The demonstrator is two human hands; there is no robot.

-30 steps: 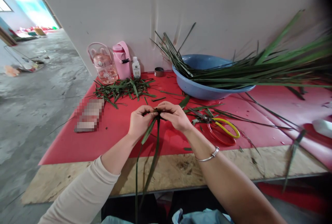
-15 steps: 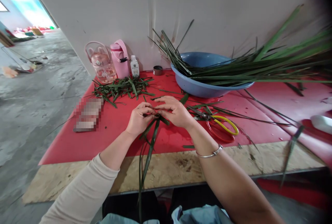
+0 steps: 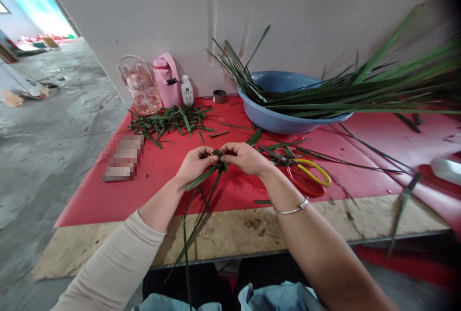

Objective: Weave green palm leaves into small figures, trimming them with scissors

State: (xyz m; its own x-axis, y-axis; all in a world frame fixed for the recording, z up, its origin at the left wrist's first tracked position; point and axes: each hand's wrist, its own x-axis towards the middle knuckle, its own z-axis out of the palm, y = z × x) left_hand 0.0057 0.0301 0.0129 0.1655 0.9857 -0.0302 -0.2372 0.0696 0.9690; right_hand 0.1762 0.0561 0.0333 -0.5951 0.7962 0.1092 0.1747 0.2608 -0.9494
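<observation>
Between my two hands is a small folded piece of green leaf strips (image 3: pixel 221 166), with long loose ends hanging over the table's front edge. My left hand (image 3: pixel 196 164) pinches it from the left with thumb and fingers. From the right, my right hand (image 3: pixel 243 157) pinches the same piece, its thumb close to the left thumb. The fingertips hide part of the folds. Just right of my right hand lie scissors (image 3: pixel 309 174) with one yellow and one red handle, among cut leaf scraps (image 3: pixel 288 150).
A blue basin (image 3: pixel 288 121) holding long leaves (image 3: pixel 360 92) stands behind, right. Leaf clippings (image 3: pixel 173 121) lie at back left by a pink clear bottle (image 3: pixel 144 92), a pink sleeved bottle (image 3: pixel 167 80), a white bottle (image 3: pixel 187 91) and a small tin (image 3: pixel 219 96). A blurred flat object (image 3: pixel 124 157) lies left.
My right fingers, lifted partly off half a second ago, have closed back onto the leaf piece. The piece has turned, and its hanging strips have swung and spread apart.
</observation>
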